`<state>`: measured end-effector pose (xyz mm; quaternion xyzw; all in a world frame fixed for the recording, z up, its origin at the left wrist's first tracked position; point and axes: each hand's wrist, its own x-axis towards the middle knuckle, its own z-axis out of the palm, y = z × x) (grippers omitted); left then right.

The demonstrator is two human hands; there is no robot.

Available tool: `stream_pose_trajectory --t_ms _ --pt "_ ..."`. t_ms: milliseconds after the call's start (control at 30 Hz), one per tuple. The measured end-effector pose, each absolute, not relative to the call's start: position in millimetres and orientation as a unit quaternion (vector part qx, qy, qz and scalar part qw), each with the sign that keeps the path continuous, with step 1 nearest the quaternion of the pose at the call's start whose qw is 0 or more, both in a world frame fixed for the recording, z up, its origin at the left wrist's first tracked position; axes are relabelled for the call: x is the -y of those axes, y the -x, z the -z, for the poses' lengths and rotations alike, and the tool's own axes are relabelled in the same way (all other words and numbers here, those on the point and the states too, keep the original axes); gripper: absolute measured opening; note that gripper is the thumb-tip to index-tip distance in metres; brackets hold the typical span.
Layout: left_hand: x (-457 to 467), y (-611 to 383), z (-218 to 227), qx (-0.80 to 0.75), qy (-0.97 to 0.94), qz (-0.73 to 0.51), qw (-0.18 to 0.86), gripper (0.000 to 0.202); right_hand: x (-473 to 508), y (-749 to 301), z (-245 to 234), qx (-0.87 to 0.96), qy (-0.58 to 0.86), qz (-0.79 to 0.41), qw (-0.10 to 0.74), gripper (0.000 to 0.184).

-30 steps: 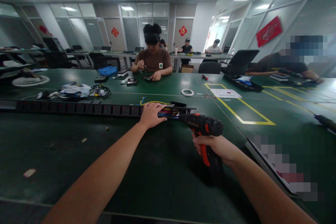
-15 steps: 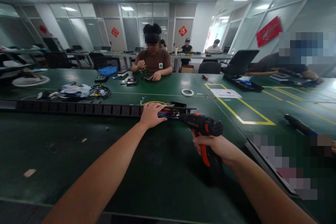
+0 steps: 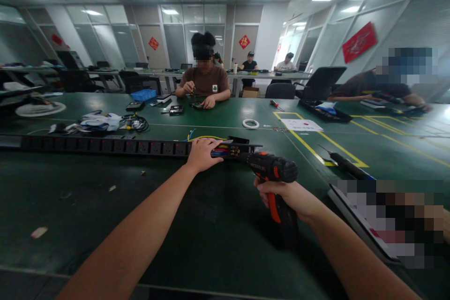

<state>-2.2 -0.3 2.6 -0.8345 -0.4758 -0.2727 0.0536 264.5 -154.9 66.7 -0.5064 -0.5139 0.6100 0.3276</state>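
Observation:
A long black power strip (image 3: 140,146) with a row of sockets lies across the green table. My left hand (image 3: 203,154) is wrapped over it near its right end, fingers on the far side and thumb on the near side. Just right of that hand the strip is open and coloured wires (image 3: 220,153) show inside. My right hand (image 3: 281,194) grips the handle of a black and orange cordless drill (image 3: 272,166). The drill points left, its nose at the strip's open end; whether its tip touches a screw is hidden. Yellow and blue wires (image 3: 197,138) stick out behind the strip.
A roll of white tape (image 3: 251,123), a screwdriver (image 3: 276,105) and a paper sheet (image 3: 302,125) lie beyond. Bagged parts and coiled cable (image 3: 137,123) sit back left. At right, a dark pen-shaped tool (image 3: 346,164) reaches in above a blurred board. A co-worker (image 3: 206,79) sits opposite.
The pen-shaped tool at right has moved left, with a hand behind it coming further into view. My hands, the drill and the power strip stay almost where they were.

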Motion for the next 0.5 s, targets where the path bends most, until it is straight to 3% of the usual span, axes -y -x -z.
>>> stream_pose_trajectory --t_ms 500 --pt "0.3 1.6 -1.4 0.47 0.835 0.277 0.076 0.067 155.3 -263.5 -65.7 0.518 0.506 -0.601 0.339 0.02"
